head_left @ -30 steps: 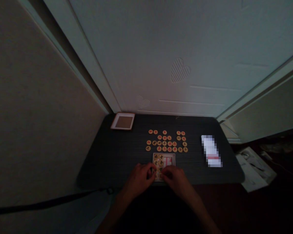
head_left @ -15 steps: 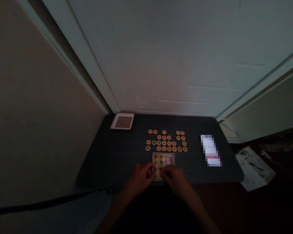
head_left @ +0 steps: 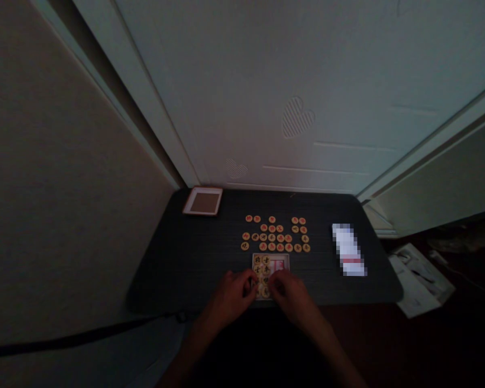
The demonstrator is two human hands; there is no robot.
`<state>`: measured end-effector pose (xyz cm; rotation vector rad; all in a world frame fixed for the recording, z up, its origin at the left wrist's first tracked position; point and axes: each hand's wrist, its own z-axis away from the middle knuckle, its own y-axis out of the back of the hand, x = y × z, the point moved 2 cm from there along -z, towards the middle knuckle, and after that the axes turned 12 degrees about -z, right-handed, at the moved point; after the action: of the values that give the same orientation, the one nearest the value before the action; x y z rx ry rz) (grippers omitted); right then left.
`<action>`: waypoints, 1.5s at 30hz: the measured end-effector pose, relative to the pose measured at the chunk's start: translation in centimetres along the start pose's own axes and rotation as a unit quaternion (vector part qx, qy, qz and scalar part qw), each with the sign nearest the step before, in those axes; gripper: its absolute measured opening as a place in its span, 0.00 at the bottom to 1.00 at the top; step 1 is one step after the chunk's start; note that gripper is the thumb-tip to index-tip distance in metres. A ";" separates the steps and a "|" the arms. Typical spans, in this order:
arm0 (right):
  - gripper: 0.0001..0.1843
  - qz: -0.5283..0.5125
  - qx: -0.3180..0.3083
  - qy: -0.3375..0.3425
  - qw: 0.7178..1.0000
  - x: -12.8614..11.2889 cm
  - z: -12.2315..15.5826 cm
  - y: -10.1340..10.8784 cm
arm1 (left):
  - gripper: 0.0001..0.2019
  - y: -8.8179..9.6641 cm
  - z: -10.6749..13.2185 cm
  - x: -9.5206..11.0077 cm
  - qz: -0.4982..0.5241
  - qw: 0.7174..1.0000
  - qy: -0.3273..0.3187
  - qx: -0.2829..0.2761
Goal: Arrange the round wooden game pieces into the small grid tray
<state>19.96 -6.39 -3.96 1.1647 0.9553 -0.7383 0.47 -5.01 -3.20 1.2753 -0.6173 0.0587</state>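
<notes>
A small white-rimmed box (head_left: 288, 257) lies at the table's near edge. Round Chinese chess pieces (head_left: 265, 270) with dark characters fill two columns in its left part, and a red-and-white printed bottom shows at the right. My left hand (head_left: 233, 293) is at the box's left edge, thumb and forefinger curled together over the left column. Over the box's right side, my right hand (head_left: 291, 293) has its fingers pinched together. Whatever lies between the fingertips of either hand is hidden. Beyond the box, several loose chess pieces (head_left: 271, 237), many red-lettered, lie face up in uneven rows.
A shallow box lid (head_left: 187, 207) lies at the table's back left. A pixelated bright phone-like object (head_left: 348, 250) is on the right of the dark table (head_left: 165, 258). A white door (head_left: 242, 108) rises behind. Papers (head_left: 422, 280) lie beyond the right edge.
My right hand has shifted slightly to the right, uncovering more of the second column of pieces in the box. My left hand stays nearly where it was.
</notes>
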 end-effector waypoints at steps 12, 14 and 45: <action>0.07 0.020 -0.001 0.025 0.999 0.0 -0.1 0.0 | 0.07 0.1 0.0 0.0 -0.019 1.000 -0.015 0.006; 0.07 0.016 0.006 0.027 0.999 -0.1 -0.1 0.2 | 0.07 0.3 0.0 0.0 -0.021 1.000 -0.016 0.001; 0.14 -0.054 0.000 0.045 0.998 0.1 -1.2 0.7 | 0.23 -0.3 -1.5 -0.1 -0.076 0.997 0.008 -0.031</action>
<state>20.36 -5.02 -3.89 1.1620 1.1011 -0.7771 1.08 -3.68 -3.79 1.2560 -0.5023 -0.0752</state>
